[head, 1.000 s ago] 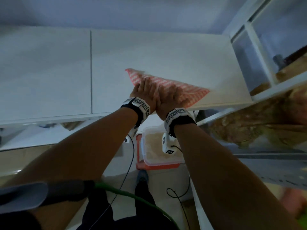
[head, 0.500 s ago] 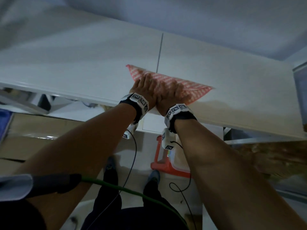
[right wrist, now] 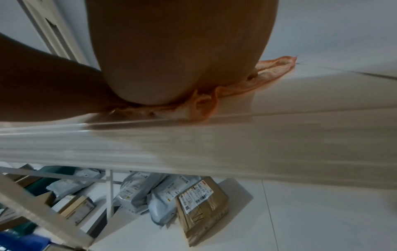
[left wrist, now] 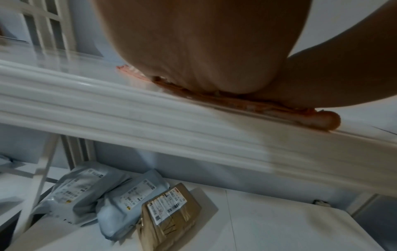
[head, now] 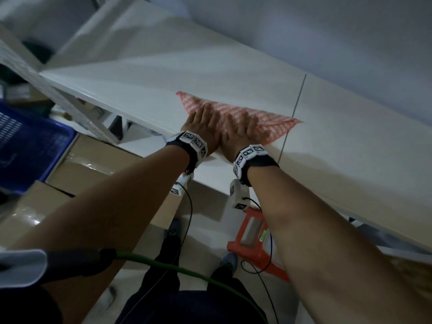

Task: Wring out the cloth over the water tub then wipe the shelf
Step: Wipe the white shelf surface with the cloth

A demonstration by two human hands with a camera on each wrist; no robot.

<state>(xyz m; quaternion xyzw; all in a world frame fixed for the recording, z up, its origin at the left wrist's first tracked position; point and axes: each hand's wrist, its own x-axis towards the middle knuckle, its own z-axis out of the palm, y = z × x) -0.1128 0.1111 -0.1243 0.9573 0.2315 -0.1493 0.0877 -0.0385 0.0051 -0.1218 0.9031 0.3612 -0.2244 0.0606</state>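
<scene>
A red-and-white patterned cloth point(head: 273, 122) lies flat on the white shelf point(head: 163, 66), close to its front edge. My left hand point(head: 204, 123) and right hand point(head: 240, 128) sit side by side on the cloth, palms down, fingers straight, pressing it onto the board. In the left wrist view the heel of my left hand point(left wrist: 204, 68) bears on the cloth point(left wrist: 247, 106). The right wrist view has my right palm point(right wrist: 171, 68) on the bunched cloth point(right wrist: 272, 69). The water tub is out of sight.
A seam point(head: 295, 106) crosses the shelf just right of the cloth. Below stand a red stool point(head: 254, 242), cardboard boxes point(head: 88, 160) and a blue crate point(head: 28, 146). The lower shelf holds grey parcels point(left wrist: 86, 191) and a brown box point(left wrist: 169, 215). White frame posts point(head: 58, 97) rise at left.
Both hands have slid the cloth leftward along the shelf, past the seam, which now lies on the cloth's right. The view has swung left too.
</scene>
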